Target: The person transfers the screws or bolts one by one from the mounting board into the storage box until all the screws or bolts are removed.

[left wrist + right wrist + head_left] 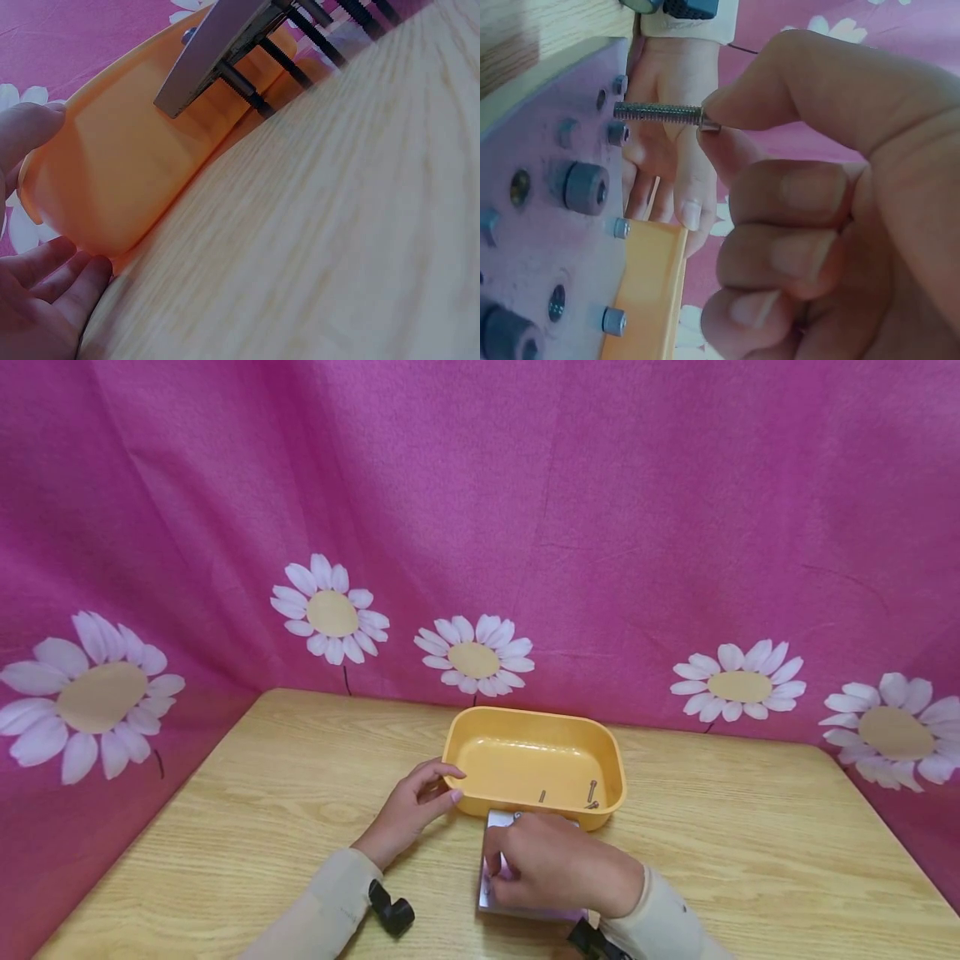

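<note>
My left hand (408,810) holds the left front corner of a yellow plastic tray (536,716), thumb and fingers spread around its wall and rim. With thumb and forefinger, my right hand (555,860) pinches a threaded metal bolt (656,113) at its head end. The bolt's free end points at a flat metal plate (525,139), close to a small hole (601,99). Socket-head bolts (587,187) of different sizes stand in that plate. Their threaded shanks (286,63) stick out under it in the left wrist view. The right hand covers much of the plate from above.
Inside the tray lie a few loose bolts (592,791) at the right and a short one (542,796) near the front wall. The plate is right in front of the tray on a wooden table (225,827). A pink flowered curtain (600,527) hangs behind.
</note>
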`<state>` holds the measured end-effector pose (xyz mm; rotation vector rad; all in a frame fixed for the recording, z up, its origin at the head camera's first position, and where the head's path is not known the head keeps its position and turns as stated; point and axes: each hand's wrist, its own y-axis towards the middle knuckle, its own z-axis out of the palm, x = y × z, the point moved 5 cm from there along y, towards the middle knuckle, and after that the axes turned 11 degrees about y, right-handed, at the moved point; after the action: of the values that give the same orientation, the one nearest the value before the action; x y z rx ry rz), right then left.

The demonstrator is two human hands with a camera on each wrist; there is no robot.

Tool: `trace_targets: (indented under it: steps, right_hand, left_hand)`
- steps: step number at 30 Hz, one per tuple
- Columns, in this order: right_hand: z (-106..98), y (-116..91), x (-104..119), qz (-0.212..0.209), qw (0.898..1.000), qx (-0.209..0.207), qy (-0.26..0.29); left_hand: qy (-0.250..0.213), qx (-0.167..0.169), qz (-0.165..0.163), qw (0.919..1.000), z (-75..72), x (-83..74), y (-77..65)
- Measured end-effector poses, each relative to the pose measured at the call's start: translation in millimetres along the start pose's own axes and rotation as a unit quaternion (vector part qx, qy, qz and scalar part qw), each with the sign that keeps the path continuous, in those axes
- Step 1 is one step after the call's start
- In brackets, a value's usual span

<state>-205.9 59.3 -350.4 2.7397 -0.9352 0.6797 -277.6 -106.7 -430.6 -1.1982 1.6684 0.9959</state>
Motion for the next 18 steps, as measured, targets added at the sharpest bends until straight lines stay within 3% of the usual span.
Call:
trace_targets:
  steps: [2, 9, 18]
  right_hand:
    - [-2.2, -0.4, -0.7, -0.006, 1.000, -0.004, -0.003]
    - [-13.0, -1.5, -5.4, -0.007, 1.000, -0.014, 0.016]
    - [-27.1, -6.7, -17.0, 0.008, 0.999, -0.043, 0.024]
  left_hand:
    - [-0.003, -0.001, 0.003, 1.0000, -0.2, -3.7, -1.3]
    - [0.005, -0.005, 0.004, 1.0000, 1.7, 18.1, 7.9]
    - [0.017, -0.008, -0.002, 0.9998, 2.3, 18.5, 8.3]
